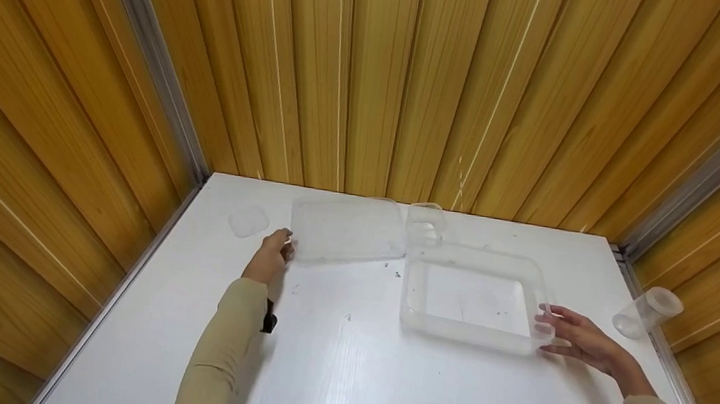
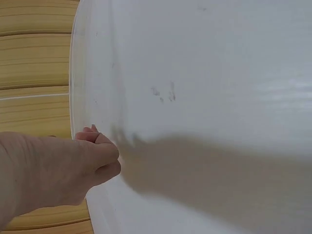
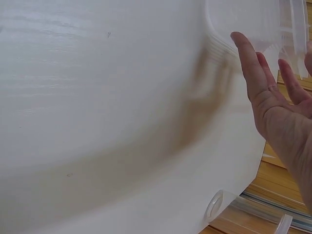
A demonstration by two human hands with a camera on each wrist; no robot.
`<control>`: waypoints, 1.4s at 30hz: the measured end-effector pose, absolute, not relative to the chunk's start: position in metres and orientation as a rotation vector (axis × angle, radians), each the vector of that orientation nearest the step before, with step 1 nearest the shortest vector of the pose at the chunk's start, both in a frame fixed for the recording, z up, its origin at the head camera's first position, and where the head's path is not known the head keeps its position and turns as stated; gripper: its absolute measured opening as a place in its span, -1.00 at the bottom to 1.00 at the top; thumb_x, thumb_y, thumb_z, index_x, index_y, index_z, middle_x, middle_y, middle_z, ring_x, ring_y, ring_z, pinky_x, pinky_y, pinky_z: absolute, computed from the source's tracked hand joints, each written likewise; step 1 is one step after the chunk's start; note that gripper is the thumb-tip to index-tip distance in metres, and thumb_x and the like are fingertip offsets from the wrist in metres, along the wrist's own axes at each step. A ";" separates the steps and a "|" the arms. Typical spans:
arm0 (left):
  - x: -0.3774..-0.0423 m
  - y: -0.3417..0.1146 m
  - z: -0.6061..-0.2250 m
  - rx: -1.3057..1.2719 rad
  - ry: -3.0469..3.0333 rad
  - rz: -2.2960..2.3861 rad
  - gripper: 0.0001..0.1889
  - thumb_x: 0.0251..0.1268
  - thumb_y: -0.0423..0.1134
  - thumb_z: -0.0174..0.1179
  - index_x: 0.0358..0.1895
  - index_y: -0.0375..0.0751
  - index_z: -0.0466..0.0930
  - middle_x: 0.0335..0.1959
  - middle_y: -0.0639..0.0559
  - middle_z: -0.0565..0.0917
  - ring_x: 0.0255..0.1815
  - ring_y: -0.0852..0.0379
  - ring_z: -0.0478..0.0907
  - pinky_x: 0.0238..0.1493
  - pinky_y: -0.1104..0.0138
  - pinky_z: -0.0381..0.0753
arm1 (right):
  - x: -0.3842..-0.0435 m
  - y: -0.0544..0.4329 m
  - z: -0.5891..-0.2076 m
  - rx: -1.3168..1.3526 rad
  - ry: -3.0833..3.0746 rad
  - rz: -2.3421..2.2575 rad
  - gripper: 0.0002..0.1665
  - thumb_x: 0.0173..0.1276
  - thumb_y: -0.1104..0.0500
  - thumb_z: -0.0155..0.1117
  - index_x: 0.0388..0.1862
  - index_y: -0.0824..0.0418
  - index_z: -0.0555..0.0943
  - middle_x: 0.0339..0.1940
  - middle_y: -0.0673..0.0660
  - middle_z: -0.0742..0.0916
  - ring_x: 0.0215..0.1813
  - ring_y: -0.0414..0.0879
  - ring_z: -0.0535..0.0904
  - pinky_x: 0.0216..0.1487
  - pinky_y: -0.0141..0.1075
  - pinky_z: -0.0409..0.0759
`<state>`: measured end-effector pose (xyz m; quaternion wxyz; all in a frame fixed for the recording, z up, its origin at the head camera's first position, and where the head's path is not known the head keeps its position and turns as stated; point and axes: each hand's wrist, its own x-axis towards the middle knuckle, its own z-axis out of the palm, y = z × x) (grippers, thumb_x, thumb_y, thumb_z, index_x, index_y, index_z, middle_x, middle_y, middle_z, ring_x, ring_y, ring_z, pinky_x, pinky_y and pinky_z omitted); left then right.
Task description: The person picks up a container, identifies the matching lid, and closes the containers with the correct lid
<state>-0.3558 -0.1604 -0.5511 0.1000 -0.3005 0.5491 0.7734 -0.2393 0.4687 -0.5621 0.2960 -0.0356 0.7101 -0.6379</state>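
Right hand (image 1: 586, 343): fingers spread, released, at the right end of the clear tub (image 1: 465, 336) on the counter (image 1: 302, 364) | left hand (image 1: 269, 256): by the left edge of the flat lid (image 1: 348, 230); I can't tell if fingers pinch | a one-sided shove could slew tub into lid | my careless rightward swing could topple the cup (image 1: 652, 310) near the counter's edge

We're seeing a white table (image 1: 334, 360) carrying a clear rectangular container (image 1: 471, 337), flat rectangular lid (image 1: 348, 230), small squarish container (image 1: 426, 216), small rounded lid (image 1: 248, 221); cylindrical jar (image 1: 649, 308) is standing near right edge.
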 end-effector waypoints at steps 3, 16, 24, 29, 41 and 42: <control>-0.358 -0.160 -0.548 -0.852 1.670 2.251 -0.82 0.52 -0.28 0.02 -0.02 -0.34 0.46 -0.37 -0.02 0.43 -0.36 0.16 0.34 -0.23 0.38 0.39 | -0.239 0.469 -0.562 -0.085 1.878 -1.709 -0.22 0.72 0.09 -0.11 0.62 0.46 -0.17 0.17 -0.28 0.63 0.21 -0.35 0.57 0.30 -0.02 0.63; -0.356 -0.161 -0.505 -0.324 2.015 1.949 -0.67 0.56 -0.32 0.07 0.15 -0.54 0.53 -0.37 0.03 0.63 -0.39 0.24 0.60 -0.08 0.41 0.72 | -0.238 0.468 -0.560 -0.089 1.871 -1.737 -0.36 0.70 0.10 -0.07 0.61 0.30 0.10 0.17 -0.25 0.64 0.21 -0.30 0.60 0.27 -0.07 0.65; -0.347 -0.156 -0.491 -0.170 2.056 1.927 -0.66 0.54 -0.38 0.09 0.21 -0.58 0.49 -0.21 -0.06 0.66 -0.23 0.16 0.67 -0.08 0.40 0.75 | -0.237 0.467 -0.560 -0.062 1.859 -1.755 -0.36 0.70 0.11 -0.06 0.60 0.31 0.11 0.15 -0.23 0.64 0.18 -0.30 0.60 0.27 -0.09 0.66; -0.342 -0.157 -0.489 -0.039 2.110 1.933 -0.66 0.50 -0.47 0.08 0.24 -0.58 0.47 -0.14 -0.08 0.62 -0.18 0.14 0.67 -0.03 0.30 0.77 | -0.238 0.465 -0.558 -0.039 1.872 -1.740 -0.30 0.70 0.10 -0.05 0.62 0.37 0.04 0.14 -0.24 0.65 0.18 -0.31 0.59 0.27 -0.06 0.65; -0.318 -0.151 -0.485 0.489 2.567 1.766 -0.82 0.40 -0.49 0.23 0.00 -0.46 0.58 -0.19 -0.18 0.66 -0.17 0.11 0.64 -0.12 0.37 0.78 | -0.241 0.457 -0.556 -0.018 1.905 -1.695 -0.20 0.70 0.06 -0.05 0.62 0.45 -0.10 0.13 -0.25 0.63 0.18 -0.31 0.57 0.28 -0.05 0.64; -0.316 -0.150 -0.485 0.539 2.619 1.737 -0.82 0.38 -0.48 0.25 -0.01 -0.45 0.59 -0.18 -0.20 0.67 -0.16 0.08 0.65 -0.14 0.39 0.77 | -0.241 0.455 -0.556 -0.017 1.907 -1.692 -0.21 0.69 0.05 -0.04 0.62 0.44 -0.08 0.13 -0.25 0.63 0.18 -0.30 0.58 0.28 -0.05 0.64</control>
